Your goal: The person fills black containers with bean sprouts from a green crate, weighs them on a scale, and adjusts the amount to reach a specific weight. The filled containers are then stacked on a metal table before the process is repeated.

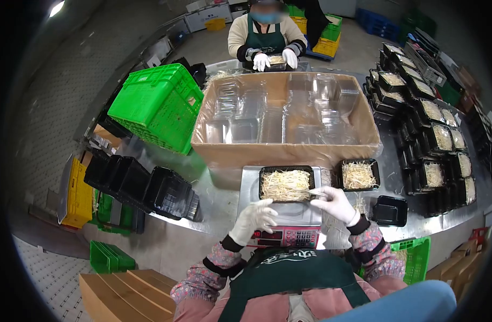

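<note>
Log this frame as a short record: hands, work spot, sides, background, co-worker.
Left hand: gloved, empty, by the near left corner of the sprout tray
Right hand: gloved, pinching a thin pale item, kind unclear
Work spot: sprout tray on scale
Right side: filled tray, empty tray
Left side: nested black trays, green crate
Background: carton of clear plastic containers
Co-worker: beyond carton, gloved hands at another tray

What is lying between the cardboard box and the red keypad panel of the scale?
In the head view, a black tray of pale sprouts lies there, on the scale's metal plate.
</note>
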Demonstrator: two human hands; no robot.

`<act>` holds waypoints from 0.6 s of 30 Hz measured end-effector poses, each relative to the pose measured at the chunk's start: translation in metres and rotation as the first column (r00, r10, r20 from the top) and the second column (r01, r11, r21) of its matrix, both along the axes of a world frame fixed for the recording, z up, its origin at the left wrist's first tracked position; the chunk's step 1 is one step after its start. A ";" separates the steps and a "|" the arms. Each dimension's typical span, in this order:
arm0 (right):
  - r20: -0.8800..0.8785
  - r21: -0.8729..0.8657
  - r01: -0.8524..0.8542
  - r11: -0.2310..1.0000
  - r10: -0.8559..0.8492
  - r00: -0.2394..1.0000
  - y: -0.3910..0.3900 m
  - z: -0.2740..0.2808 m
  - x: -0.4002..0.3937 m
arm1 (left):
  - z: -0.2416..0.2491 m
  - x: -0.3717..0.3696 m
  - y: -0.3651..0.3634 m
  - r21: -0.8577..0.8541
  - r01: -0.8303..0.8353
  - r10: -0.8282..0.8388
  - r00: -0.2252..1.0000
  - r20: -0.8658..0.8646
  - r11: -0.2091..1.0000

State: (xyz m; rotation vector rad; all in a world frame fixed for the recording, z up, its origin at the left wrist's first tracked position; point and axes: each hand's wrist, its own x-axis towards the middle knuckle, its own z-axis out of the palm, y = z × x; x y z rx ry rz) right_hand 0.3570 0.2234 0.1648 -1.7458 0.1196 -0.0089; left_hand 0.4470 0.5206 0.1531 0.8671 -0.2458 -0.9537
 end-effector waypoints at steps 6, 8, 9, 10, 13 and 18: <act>0.222 -0.682 0.204 0.702 -0.067 0.973 -0.005 0.004 0.075 | -0.012 0.067 -0.048 0.364 -0.667 0.120 0.563 0.817 0.650; 0.320 -0.770 0.271 0.577 -0.018 0.947 -0.007 -0.013 0.097 | 0.003 0.076 -0.053 0.326 -0.854 -0.230 0.250 0.940 0.405; 0.306 -0.806 0.255 0.534 0.007 0.952 -0.007 -0.019 0.103 | -0.003 0.080 -0.054 0.361 -0.857 -0.281 0.268 0.922 0.368; 0.290 -0.839 0.238 0.490 0.031 0.957 -0.007 -0.026 0.107 | -0.011 0.083 -0.054 0.395 -0.859 -0.332 0.287 0.899 0.327; 0.304 -0.836 0.265 0.482 0.003 0.953 -0.007 -0.035 0.113 | -0.026 0.080 -0.045 0.487 -0.840 -0.477 0.336 0.812 0.239; 0.203 -0.753 0.235 0.614 -0.124 0.971 -0.017 -0.047 0.116 | -0.067 0.104 -0.040 0.635 -0.657 -0.167 0.630 0.758 0.405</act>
